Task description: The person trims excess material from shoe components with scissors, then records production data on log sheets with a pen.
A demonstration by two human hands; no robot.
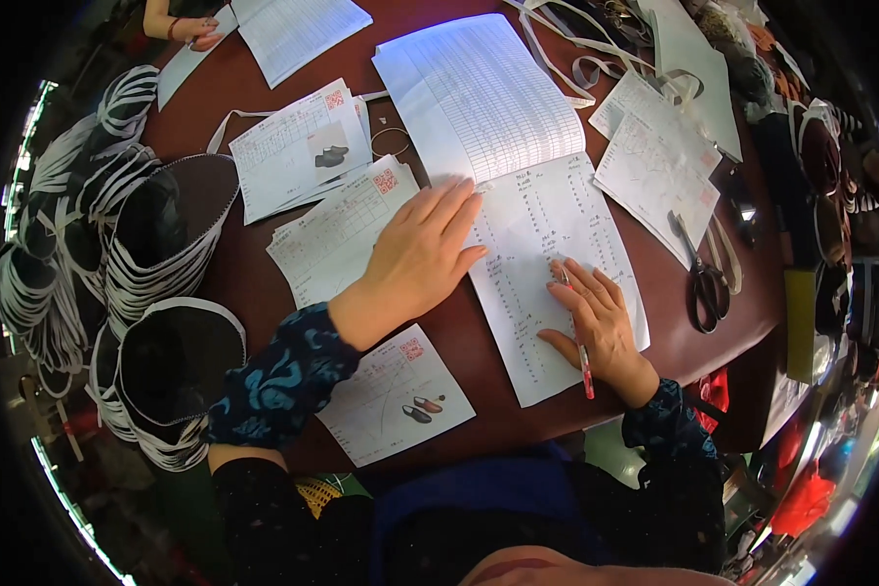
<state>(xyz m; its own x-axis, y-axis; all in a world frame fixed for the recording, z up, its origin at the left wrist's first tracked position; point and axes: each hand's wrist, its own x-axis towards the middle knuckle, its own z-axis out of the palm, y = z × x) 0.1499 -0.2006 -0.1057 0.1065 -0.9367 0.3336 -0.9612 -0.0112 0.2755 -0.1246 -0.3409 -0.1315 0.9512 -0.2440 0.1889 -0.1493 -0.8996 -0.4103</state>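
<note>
An open notebook (527,379) lies in front of me, with columns of handwriting on the near page and a printed grid on the raised far page (479,98). My left hand (420,244) rests with its fingers stretched out, fingertips at the notebook's left edge by the fold. On the near page lies my right hand (601,327), a red pen (585,363) held slantwise in its fingers. Printed order sheets, one with a picture of two pairs of shoes (396,396) and one with a dark pair (298,146), lie left of the notebook.
Bundles of dark shoe uppers with white edging (171,366) stand at the left. Black-handled scissors (708,293) and more paper slips (659,181) lie at the right. White straps (596,49) curl at the back. Another person's hand (197,32) rests on papers at the far left.
</note>
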